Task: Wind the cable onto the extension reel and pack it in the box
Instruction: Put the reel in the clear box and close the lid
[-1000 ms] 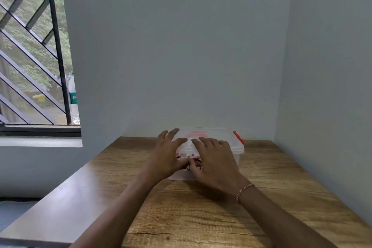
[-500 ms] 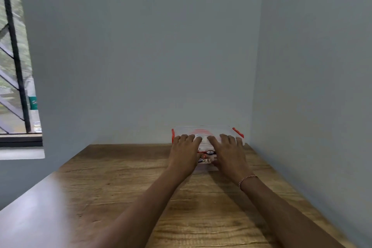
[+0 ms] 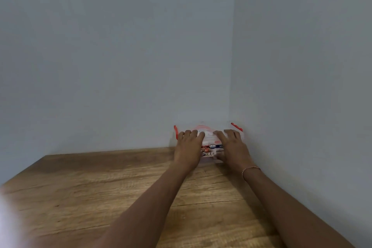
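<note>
From the head camera, we look down and forward along two bare forearms that reach out over a wooden desk [image 3: 104, 197] with a brown grain running across it. At the far right corner of the desk, where two pale grey-blue walls [image 3: 120, 56] meet, stands a clear plastic box [image 3: 209, 137] with its lid on. We see a red latch [image 3: 176, 132] on its left end and another red latch [image 3: 236, 127] on its right end. A printed label [image 3: 211, 149] with red and blue marks shows on the front of the box between the two hands. Something reddish shows faintly through the lid, but we cannot tell what it is, so the reel and cable inside cannot be made out. The left hand [image 3: 188, 148] lies on the left part of the lid, palm down, with its fingers [image 3: 194, 134] stretched forward and held close together, pressing on the lid rather than curling round anything. The right hand [image 3: 232, 147] lies on the right part of the lid in the same way, its fingers [image 3: 231, 134] straight and slightly spread, holding nothing. A thin beaded bracelet [image 3: 250, 169] circles the right wrist. The box sits just beside the right-hand wall and close to the back wall. The near left corner of the view is blurred and pale, and we cannot tell what is there.
</note>
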{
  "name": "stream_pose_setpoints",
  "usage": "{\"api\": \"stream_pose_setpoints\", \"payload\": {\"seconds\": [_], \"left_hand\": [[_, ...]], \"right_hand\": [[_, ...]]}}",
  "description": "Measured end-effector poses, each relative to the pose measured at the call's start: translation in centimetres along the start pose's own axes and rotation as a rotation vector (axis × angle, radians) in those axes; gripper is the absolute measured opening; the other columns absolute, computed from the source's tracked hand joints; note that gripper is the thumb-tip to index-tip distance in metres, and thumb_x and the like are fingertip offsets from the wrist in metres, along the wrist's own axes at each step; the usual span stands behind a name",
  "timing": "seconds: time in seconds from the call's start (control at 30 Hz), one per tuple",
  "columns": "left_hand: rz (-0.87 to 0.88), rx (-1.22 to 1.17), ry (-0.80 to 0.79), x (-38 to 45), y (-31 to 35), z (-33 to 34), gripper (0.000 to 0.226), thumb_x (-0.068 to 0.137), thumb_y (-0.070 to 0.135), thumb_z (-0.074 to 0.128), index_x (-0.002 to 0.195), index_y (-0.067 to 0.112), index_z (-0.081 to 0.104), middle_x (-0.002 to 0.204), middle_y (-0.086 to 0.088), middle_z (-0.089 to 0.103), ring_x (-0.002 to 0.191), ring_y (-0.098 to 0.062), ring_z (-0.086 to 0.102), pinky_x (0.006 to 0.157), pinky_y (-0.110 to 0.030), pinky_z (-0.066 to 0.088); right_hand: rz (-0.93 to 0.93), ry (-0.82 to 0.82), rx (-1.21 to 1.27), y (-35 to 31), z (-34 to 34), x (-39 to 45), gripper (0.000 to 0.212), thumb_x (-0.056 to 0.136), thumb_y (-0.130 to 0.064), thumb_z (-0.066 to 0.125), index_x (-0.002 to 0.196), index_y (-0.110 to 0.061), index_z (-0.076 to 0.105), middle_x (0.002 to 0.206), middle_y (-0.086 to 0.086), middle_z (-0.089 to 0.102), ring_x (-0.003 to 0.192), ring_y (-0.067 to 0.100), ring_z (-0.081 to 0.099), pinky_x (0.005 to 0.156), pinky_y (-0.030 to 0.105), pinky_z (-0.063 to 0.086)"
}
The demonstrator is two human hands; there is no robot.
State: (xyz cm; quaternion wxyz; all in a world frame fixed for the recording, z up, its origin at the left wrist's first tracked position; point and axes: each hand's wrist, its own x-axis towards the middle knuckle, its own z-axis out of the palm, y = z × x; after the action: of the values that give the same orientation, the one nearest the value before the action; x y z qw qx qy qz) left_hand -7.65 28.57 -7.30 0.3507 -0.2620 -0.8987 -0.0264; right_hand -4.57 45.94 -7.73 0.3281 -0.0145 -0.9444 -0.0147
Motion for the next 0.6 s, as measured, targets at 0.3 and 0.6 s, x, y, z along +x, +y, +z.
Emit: {"api": "stream_pose_setpoints", "payload": {"seconds": [0.3, 0.6], "left_hand": [[-0.006, -0.037, 0.029, 2.2, 0.7, 2.4, 0.058, 0.087, 0.031, 0.068, 0.137, 0.02, 0.04, 0.14, -0.007, 0.05, 0.13, -0.028, 0.041, 0.109, -0.044, 0.027], [0.126, -0.16, 0.014, 2.5, -1.6, 2.6, 0.07, 0.079, 0.035, 0.071, 0.139, 0.015, 0.039, 0.137, -0.006, 0.048, 0.126, -0.026, 0.041, 0.114, -0.04, 0.025]], "right_hand": [[0.008, 0.001, -0.113, 1.9, 2.1, 2.1, 0.084, 0.067, -0.054, 0.075, 0.136, -0.037, 0.032, 0.136, 0.005, 0.047, 0.129, 0.027, 0.037, 0.106, 0.061, 0.02], [-0.006, -0.038, -0.069, 1.9, 2.5, 2.9, 0.082, 0.071, -0.05, 0.074, 0.138, -0.036, 0.029, 0.141, 0.007, 0.04, 0.135, 0.029, 0.027, 0.112, 0.058, 0.014]]}}
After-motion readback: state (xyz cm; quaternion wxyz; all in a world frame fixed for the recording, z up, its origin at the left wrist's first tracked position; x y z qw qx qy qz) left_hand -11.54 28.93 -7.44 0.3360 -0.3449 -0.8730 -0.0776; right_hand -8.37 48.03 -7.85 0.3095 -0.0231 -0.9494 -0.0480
